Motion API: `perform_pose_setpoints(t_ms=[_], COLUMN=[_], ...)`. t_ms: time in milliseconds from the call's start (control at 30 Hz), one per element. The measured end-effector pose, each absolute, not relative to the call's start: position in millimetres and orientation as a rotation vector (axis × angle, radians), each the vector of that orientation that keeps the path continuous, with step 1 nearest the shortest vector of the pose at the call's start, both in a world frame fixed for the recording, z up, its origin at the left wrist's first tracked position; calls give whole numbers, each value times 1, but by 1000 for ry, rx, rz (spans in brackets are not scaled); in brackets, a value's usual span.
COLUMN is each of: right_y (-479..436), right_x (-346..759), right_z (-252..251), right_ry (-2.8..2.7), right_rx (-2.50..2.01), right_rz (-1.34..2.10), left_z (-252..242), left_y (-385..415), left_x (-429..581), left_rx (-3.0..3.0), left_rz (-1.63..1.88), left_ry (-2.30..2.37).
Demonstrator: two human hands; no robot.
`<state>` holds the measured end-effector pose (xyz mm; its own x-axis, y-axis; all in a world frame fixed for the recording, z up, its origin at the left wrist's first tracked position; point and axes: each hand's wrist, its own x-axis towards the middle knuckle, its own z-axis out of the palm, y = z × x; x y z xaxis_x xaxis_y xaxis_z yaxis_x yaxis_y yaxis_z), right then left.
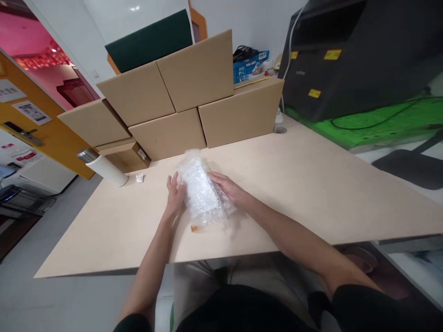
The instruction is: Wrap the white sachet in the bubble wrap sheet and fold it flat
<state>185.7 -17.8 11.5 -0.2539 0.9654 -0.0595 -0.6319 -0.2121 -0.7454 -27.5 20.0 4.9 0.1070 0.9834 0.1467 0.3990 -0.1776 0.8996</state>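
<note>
A white, flat box-like item wrapped in clear bubble wrap [200,186] lies at a slant on the table in front of me; the item's kind is hidden by the wrap. My left hand [176,192] grips its left edge, fingertips pointing up and away. On the opposite side, my right hand [230,188] holds the right edge, with its fingers partly behind the loose film. An orange-brown bit, perhaps tape, shows at the wrap's near left corner.
Cardboard boxes [166,133] stand stacked along the back of the wooden table [311,193]. A white bottle with a metal cap [107,170] and a crumpled white tissue [139,178] are at the left. A large black machine [346,60] stands on a green surface at the right.
</note>
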Motion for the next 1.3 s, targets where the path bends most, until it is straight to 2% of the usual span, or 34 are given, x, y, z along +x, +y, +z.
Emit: perform_pose_setpoints(t_ms=[200,300,500,667,733,833,967,1067,1300], right_y=[-27,-31,-22,-5,2,8,7,5,8], right_x=[186,187,207,237,247,258,266,270,280], right_z=[23,28,31,25,20,15,15,17,12], right_ry=[-865,-985,-932,-926,-896,-871,-841,-825,-989], right_rx=[-563,-524,-673,-912,-1025,-1119,-1153,-1170,-1398], right_rz=[1594,1556,1432,1307,1279,1242,1207,1194,1017], left_z=[30,38,43,21,16,17,17,15,9], left_y=[-34,-49,-35,-38,-51,-72,-84,-87,-97], left_x=[8,15,-35,-69,-67,-51,-28,-29,-88], left_rx=[1898,1892,1325,1397,1717,2254,2537,2477,1518], left_rz=[785,868,1126,1129,1017,639,355,546,1691], left_ry=[1359,1357,1161,1443,1538,1506,1433,1403,1570])
